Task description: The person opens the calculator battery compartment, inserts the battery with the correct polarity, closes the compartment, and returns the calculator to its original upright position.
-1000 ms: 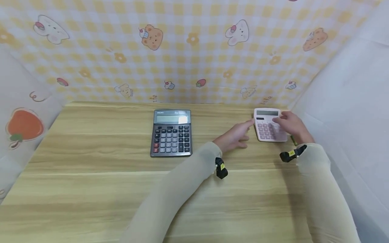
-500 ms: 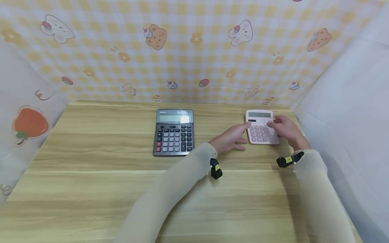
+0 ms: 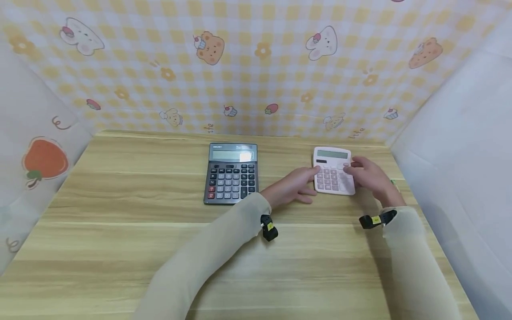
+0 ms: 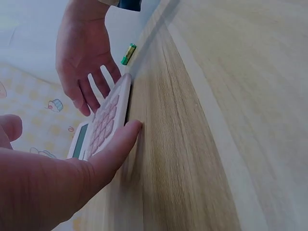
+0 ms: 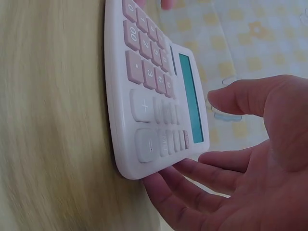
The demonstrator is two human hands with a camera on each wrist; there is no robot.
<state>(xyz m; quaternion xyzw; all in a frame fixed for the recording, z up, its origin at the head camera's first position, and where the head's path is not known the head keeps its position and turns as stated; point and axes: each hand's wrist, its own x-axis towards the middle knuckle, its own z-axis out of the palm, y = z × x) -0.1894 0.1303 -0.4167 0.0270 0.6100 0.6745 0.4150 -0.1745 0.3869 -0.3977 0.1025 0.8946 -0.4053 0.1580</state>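
Observation:
A pale pink calculator lies face up on the wooden table at the right, between both hands. My left hand is at its left edge, fingers extended and spread; one finger runs along that edge in the left wrist view. From the right, my right hand touches the other long edge with its fingertips. In the right wrist view its thumb stands apart, above the calculator. A larger dark grey calculator rests left of the left hand, its lower right corner hidden by the left sleeve.
Beyond the right hand a small green and gold battery lies on the table. A yellow checked cloth hangs behind the table, and white cloth stands along the right side.
The pink calculator has slid left and slightly toward me, with both hands moving along beside it. The grey calculator keeps its place on the table; the view has shifted slightly.

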